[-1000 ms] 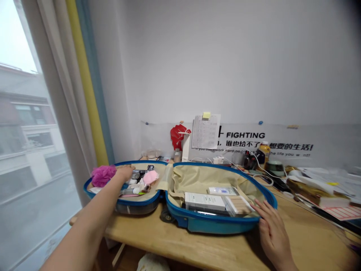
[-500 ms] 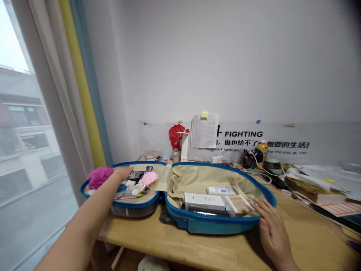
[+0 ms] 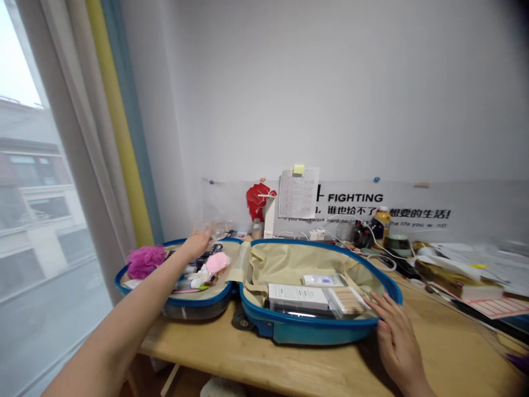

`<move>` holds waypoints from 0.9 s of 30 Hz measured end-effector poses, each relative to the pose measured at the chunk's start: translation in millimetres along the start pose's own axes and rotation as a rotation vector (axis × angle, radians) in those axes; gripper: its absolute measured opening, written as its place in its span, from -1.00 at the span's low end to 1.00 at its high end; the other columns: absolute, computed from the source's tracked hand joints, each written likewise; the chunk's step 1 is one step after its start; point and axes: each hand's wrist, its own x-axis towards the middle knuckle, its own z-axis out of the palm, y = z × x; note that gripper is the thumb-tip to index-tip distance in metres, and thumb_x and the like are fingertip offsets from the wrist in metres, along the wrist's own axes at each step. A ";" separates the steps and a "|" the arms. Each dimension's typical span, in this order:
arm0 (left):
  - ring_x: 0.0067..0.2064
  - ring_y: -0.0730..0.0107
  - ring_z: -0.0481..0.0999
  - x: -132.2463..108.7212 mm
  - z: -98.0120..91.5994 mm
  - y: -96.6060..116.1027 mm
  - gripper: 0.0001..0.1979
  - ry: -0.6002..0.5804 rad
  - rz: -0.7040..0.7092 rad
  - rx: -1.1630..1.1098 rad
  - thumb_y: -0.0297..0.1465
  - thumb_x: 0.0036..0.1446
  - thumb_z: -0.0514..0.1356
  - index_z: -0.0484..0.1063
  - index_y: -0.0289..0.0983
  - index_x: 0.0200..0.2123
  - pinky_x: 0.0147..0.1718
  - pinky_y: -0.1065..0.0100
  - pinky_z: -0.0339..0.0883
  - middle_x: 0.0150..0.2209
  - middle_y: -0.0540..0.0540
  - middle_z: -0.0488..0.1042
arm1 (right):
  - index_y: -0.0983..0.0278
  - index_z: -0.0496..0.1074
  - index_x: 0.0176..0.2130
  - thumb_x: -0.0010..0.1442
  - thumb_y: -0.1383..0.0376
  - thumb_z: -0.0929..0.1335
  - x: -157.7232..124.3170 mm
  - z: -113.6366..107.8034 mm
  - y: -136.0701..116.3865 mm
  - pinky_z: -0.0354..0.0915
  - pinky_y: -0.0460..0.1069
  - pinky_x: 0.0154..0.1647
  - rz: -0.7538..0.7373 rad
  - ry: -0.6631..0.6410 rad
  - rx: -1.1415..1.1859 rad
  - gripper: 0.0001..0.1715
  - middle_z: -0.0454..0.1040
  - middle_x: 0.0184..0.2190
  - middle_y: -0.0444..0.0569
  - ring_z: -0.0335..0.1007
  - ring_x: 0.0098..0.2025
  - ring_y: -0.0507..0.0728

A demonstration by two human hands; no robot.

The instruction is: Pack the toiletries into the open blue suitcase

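A small blue suitcase (image 3: pixel 326 334) lies spread wide on the wooden desk, its two halves side by side. My left hand (image 3: pixel 199 243) reaches over the far rim of the left half, beside some clear items (image 3: pixel 222 227) behind it. Its fingers are blurred, so any grip is unclear. Under that arm the left half holds a purple bath puff (image 3: pixel 145 261), a pink puff (image 3: pixel 217 262) and several small toiletries. My right hand (image 3: pixel 395 331) rests with fingers stretched over the right rim, near a pack of cotton swabs (image 3: pixel 348 301). A white box (image 3: pixel 298 296) and a white tube (image 3: pixel 324 280) lie there too.
Papers (image 3: pixel 458 259), cables and a yellow-labelled bottle (image 3: pixel 381 223) crowd the desk's right and back. A white lamp-like stand (image 3: pixel 269 218) rises behind the suitcase. Curtains (image 3: pixel 88 138) and a window border the left side. A wall sheet bears lettering.
My left hand has moved up and right, from inside the left half to beyond its far rim. My right hand stays on the right rim.
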 end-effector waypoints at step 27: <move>-0.06 0.13 0.55 34.2 15.1 216.9 -0.63 -0.451 0.516 -0.092 -0.38 -0.07 0.28 0.50 -0.19 -0.11 -0.09 0.25 0.39 -0.07 -0.18 0.56 | 0.20 0.37 0.04 0.31 0.27 0.11 4.2 -1.8 -5.3 0.21 0.24 0.13 -0.088 0.041 -0.017 -0.59 0.45 0.04 0.04 0.27 0.19 0.25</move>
